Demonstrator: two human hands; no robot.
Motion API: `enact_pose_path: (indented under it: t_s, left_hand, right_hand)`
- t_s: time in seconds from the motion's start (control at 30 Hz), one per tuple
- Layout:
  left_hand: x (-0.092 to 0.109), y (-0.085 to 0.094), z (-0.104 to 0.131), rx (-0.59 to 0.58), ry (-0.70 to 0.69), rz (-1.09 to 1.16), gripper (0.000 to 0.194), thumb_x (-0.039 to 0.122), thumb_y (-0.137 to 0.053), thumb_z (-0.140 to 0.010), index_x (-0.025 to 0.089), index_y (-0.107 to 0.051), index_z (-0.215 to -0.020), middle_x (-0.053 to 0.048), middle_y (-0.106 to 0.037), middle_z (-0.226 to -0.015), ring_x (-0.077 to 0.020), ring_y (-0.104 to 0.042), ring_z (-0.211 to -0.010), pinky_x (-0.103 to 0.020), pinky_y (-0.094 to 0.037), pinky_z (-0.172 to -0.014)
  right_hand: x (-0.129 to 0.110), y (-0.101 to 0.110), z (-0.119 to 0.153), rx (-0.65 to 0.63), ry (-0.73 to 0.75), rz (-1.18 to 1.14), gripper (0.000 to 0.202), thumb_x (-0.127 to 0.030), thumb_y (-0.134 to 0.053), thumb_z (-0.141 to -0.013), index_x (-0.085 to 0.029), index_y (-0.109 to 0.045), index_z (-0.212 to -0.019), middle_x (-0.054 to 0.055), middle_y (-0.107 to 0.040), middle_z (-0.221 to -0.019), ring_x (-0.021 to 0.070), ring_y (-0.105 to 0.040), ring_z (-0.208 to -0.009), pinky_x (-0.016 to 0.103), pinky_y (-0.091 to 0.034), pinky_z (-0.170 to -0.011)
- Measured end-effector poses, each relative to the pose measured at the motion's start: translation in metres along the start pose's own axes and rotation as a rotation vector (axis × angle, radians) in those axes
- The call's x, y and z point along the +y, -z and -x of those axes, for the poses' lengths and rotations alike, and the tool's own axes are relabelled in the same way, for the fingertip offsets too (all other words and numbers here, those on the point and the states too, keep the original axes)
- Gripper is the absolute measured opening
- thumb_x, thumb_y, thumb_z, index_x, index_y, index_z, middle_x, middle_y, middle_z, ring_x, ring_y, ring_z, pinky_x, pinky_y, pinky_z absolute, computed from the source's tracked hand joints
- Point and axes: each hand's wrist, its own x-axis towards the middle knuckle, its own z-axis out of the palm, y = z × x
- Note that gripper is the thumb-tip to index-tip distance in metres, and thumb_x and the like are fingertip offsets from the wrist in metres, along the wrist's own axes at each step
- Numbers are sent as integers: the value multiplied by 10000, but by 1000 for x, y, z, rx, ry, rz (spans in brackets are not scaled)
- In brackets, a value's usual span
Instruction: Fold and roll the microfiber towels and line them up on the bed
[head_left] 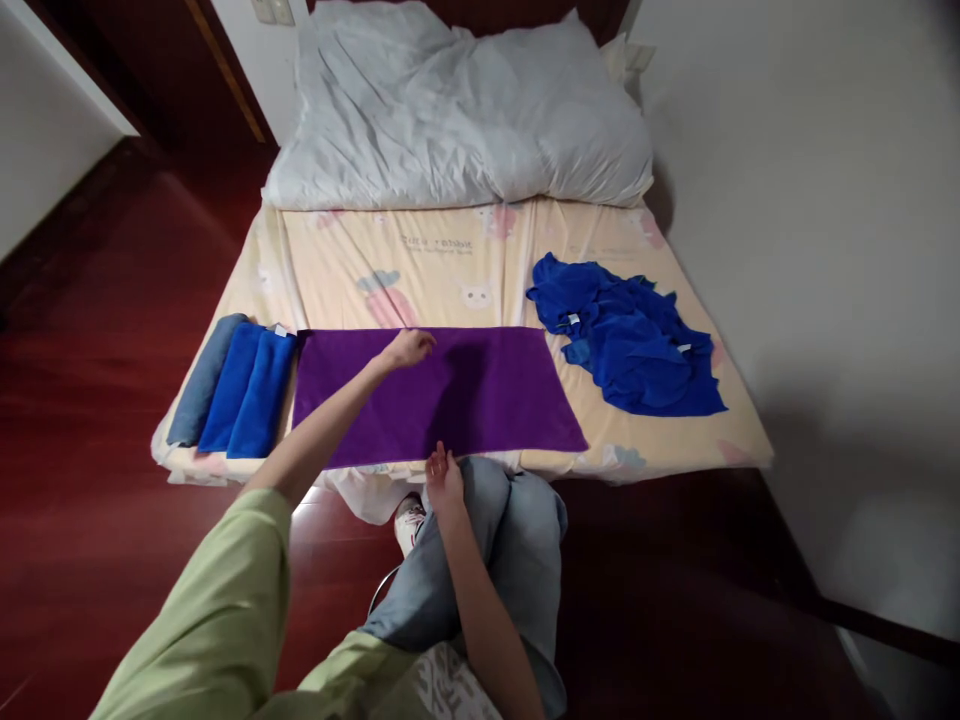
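Note:
A purple towel lies spread flat across the front part of the bed. Over its upper left area hovers my left hand, loosely bent, with nothing visible in it. My right hand is at the towel's front edge, just above my knee, its fingers apart and holding nothing. Left of the purple towel lie rolled or folded blue towels, with a grey-blue roll beside them at the bed's edge. To the right is a crumpled heap of blue towels with small white tags.
The bed has a pale patterned sheet. Large white bedding is piled at the headboard. A white wall stands close on the right, and dark red flooring runs along the left.

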Motion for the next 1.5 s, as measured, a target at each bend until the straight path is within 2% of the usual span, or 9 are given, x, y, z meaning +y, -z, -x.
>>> enact_pose_path:
  t_s: [0.17,0.3,0.43,0.63,0.83,0.97,1.13,1.33,1.5]
  left_hand:
    - [-21,-17,-93,21,133,-64,399,133,-572,-854,159,-767,-1201,-126,-764,-1168,-235,-692,-1140,-284,-517,-1028]
    - [-35,-38,-130,-37,167,-85,381,158,-620,-850,187,-764,-1201,-113,-751,-1158,-224,-671,-1150,-282,-512,-1030]
    - [-43,-40,-151,-97,207,-106,310,220,-741,-803,184,-788,-1108,-108,-743,-1038,-253,-663,-1133,-309,-520,-1021]
    - [-42,-27,-150,-127,240,-68,311,246,-745,-848,153,-754,-1145,-92,-716,-862,-235,-701,-953,-305,-555,-926]
    - [-32,-23,-130,56,266,230,430,189,-609,-975,120,-531,-1392,-85,-711,-862,-166,-695,-705,-290,-572,-777]
    - [-29,-26,-123,27,272,289,330,160,-564,-983,125,-575,-1311,-74,-699,-803,-160,-678,-630,-298,-575,-721]
    - [-34,-31,-128,127,247,362,308,160,-558,-966,140,-603,-1271,-74,-716,-798,-177,-687,-623,-301,-576,-691]
    - [-42,-36,-133,112,220,307,299,137,-533,-958,120,-644,-1236,-70,-702,-722,-176,-668,-600,-301,-567,-695]
    - [-47,-41,-135,107,210,285,318,158,-519,-984,122,-633,-1279,-91,-727,-839,-167,-680,-658,-300,-569,-746]
  right_hand:
    - [7,9,-12,22,8,-1,88,-233,-521,-973,-260,-585,-921,7,-774,-1043,121,-665,-749,322,-600,-881]
    - [12,11,-16,83,17,-43,51,-261,-587,-952,-236,-614,-917,64,-776,-1072,139,-658,-741,338,-602,-834]
    - [13,10,-14,81,57,-17,72,-299,-603,-945,-232,-620,-925,101,-774,-1114,163,-658,-753,390,-605,-857]
    - [8,5,-2,97,71,52,58,-295,-589,-939,-239,-599,-927,88,-775,-1084,156,-664,-756,371,-607,-861]
    - [3,-3,23,183,66,-4,88,-307,-618,-951,-251,-551,-955,17,-786,-991,120,-664,-655,278,-598,-719]
    - [-5,-10,24,178,38,3,64,-266,-582,-974,-245,-541,-930,7,-786,-974,117,-699,-690,269,-602,-717]
    - [-4,-4,22,155,73,45,94,-313,-626,-951,-251,-556,-944,22,-778,-1014,140,-737,-766,277,-604,-716]
    - [2,1,22,145,97,94,142,-351,-633,-946,-250,-553,-1003,37,-764,-1078,153,-756,-830,307,-614,-758]
    - [0,-8,24,149,63,32,92,-315,-599,-979,-227,-585,-1000,62,-774,-1109,149,-760,-836,287,-608,-745]
